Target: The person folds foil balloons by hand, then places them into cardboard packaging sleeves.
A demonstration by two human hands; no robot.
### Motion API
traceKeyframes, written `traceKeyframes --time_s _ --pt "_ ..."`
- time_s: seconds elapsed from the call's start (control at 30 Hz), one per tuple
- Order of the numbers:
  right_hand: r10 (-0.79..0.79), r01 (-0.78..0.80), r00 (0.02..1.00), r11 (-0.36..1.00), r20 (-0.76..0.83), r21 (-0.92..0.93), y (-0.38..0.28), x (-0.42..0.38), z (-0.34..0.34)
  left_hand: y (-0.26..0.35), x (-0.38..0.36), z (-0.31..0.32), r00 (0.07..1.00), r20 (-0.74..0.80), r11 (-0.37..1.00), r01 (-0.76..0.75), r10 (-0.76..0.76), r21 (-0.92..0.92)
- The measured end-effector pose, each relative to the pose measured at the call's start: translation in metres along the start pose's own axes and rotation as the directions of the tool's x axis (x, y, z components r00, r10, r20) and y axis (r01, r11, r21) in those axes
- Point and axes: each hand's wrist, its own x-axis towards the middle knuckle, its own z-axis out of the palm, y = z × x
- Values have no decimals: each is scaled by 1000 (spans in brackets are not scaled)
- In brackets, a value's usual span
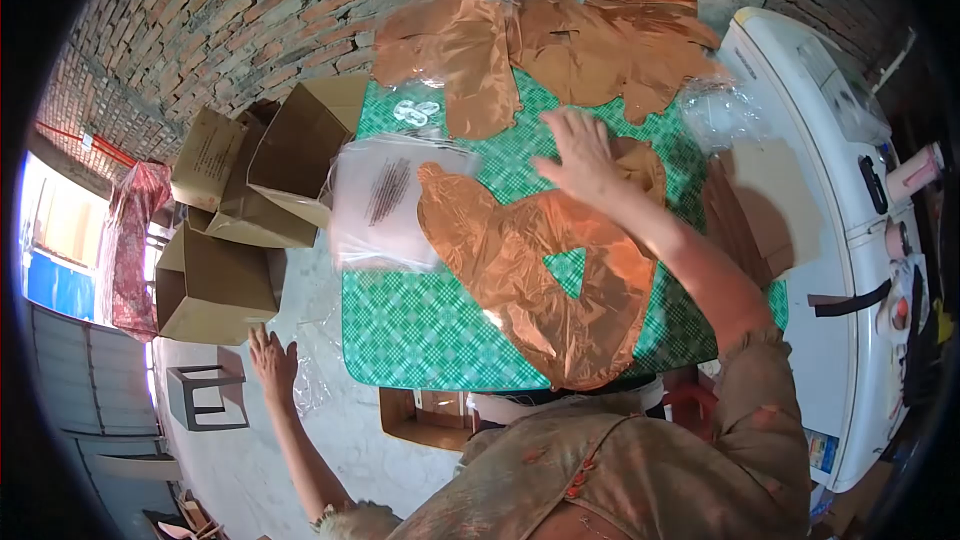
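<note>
Read clock positions from the middle of the green plaid-covered counter (400,330), with 12 toward the brick wall (300,15). Locate the deflated copper foil balloon (530,305) at centre, creased and flat, near end at 6 o'clock by the counter edge. Note the right hand (580,150) at 1 o'clock — fingers spread, pinching nothing, forearm (690,265) across the foil; palm contact: cannot tell. Note the left hand (272,360) at 8 o'clock, off the counter, grip likewise spread and free. For good handling, probably best to use flat palms: press lightly, stroke outward from the triangular opening, avoid sharp folds in the thin film. Steady the 6 o'clock end against sliding. Leave clearance to the printed clear plastic bags (350,225) at 10 o'clock — likely slippery — and to the other foil balloons (590,70) at 12.
</note>
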Motion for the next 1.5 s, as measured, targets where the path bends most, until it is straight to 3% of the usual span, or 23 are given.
traceKeyframes --time_s 0.13,0.23,0.33,0.4,0.43,0.5,0.57,0.63,0.7,0.8,0.9,1.0,1.1,1.13,1.23,1.27,1.4,1.5 --pt "89 -75 995 970 51 -231 61 59 27 18 26 -38 993 -41 988 -105 111 117" --pt "166 -142 984 952 69 -272 77 100 40 45 49 -53 995 -49 996 84 -86 -38" --pt "182 -161 982 949 52 -272 88 130 54 90 66 -82 987 -157 974 -22 -14 -224" --pt "166 -155 986 943 12 -294 103 146 76 127 75 -103 970 -214 923 -185 116 -337" --pt "184 -152 979 947 91 -282 107 155 76 146 79 -112 954 -245 883 -262 175 -389" --pt "214 -147 944 954 252 -262 116 172 68 186 82 -128 887 -353 758 -445 298 -477" --pt "185 -135 942 973 279 -190 135 193 71 236 76 -153 844 -355 647 -536 402 -543" --pt "182 -141 934 978 306 -152 139 200 67 280 69 -173 700 -386 465 -699 601 -543" --pt "202 -159 919 976 339 -150 133 206 49 322 59 -179 632 -424 358 -745 649 -563" --pt "55 -21 907 996 417 -84 152 209 42 363 51 -170 518 -443 212 -791 731 -574" --pt "207 -288 744 957 635 25 129 208 6 386 45 -158 474 -407 176 -791 781 -585" --pt "-24 -110 883 960 468 256 179 215 30 394 42 -142 476 -386 170 -776 791 -608" --pt "153 -194 822 981 549 17 182 234 17 396 42 -135 485 -390 169 -769 783 -617" --pt "-38 17 894 999 447 50 185 230 11 396 42 -134 487 -393 168 -767 780 -619" --pt "-79 188 957 901 279 -391 175 226 3 396 42 -131 489 -396 176 -773 777 -609" --pt "8 154 951 854 308 -496 168 229 2 396 41 -131 488 -396 179 -776 778 -605" --pt "70 37 881 976 467 -215 131 196 6 396 42 -132 485 -393 186 -781 781 -596" --pt "73 40 963 912 260 -408 141 174 44 396 42 -131 490 -398 185 -780 776 -598"
